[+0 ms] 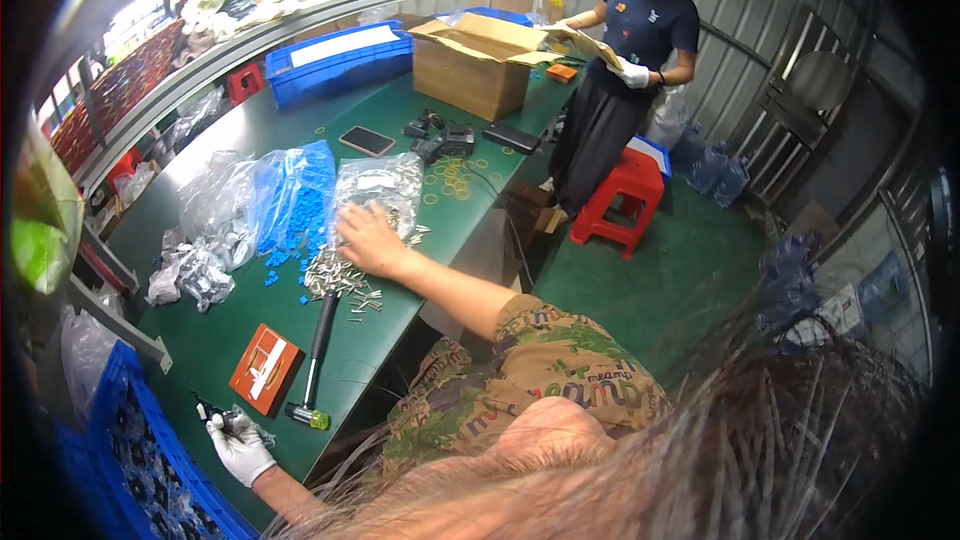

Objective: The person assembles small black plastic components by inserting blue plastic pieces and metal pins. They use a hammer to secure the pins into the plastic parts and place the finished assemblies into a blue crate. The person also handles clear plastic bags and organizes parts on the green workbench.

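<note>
My left hand (240,450), in a white glove, is closed around a small black part (207,408) with some clear plastic at it. My bare right hand (372,240) reaches across the table, fingers spread over a clear plastic bag (380,180) at the edge of a pile of small metal pins (330,275). Between my hands lies a mallet (320,340) with a black handle and a yellow-green tip. Left of it sits a reddish-brown block (267,370) with a silvery metal piece on top. Blue plastic pieces (300,215) lie in and around a clear bag.
A blue crate (180,460) of dark parts stands at lower left. On the green table (200,340) are crumpled bags (205,275), a phone (367,141), black devices (445,140), rubber bands (455,180) and a cardboard box (470,75). Beyond, a gloved co-worker (640,30) stands near a red stool (622,202).
</note>
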`<state>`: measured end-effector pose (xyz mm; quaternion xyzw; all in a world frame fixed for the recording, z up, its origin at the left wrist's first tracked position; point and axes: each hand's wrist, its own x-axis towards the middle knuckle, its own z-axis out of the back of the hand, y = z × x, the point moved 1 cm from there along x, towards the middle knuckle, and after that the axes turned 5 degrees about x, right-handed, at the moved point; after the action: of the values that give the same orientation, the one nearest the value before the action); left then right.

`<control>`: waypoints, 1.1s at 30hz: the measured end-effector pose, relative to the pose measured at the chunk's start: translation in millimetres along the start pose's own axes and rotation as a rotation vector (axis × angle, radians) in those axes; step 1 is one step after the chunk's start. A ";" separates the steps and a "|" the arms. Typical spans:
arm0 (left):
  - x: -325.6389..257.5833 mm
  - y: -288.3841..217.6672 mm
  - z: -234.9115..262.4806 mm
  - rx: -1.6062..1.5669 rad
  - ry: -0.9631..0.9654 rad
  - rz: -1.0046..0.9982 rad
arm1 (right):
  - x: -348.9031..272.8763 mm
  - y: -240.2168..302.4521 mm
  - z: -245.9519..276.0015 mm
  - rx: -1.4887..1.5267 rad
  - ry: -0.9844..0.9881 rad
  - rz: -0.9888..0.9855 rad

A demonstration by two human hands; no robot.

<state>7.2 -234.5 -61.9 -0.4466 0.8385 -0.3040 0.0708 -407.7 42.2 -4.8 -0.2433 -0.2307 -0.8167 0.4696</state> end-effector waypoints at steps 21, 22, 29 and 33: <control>74.8 -38.5 131.6 -0.032 -0.154 -0.086 | -1.1 -2.4 -9.9 0.400 -0.130 0.039; 72.5 -43.7 135.5 -0.077 -0.189 -0.083 | -0.1 1.4 -10.1 0.417 -0.119 0.038; 53.0 -52.4 133.3 0.075 -0.168 -0.122 | 4.6 12.2 -7.4 0.431 -0.145 0.082; 36.2 -9.0 77.3 0.023 0.040 -0.114 | -7.0 -13.2 -8.2 0.372 -0.144 0.062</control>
<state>22.3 -301.4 -113.5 -0.4868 0.8093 -0.3261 0.0417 -417.7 47.8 -17.4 -0.2171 -0.4031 -0.7256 0.5137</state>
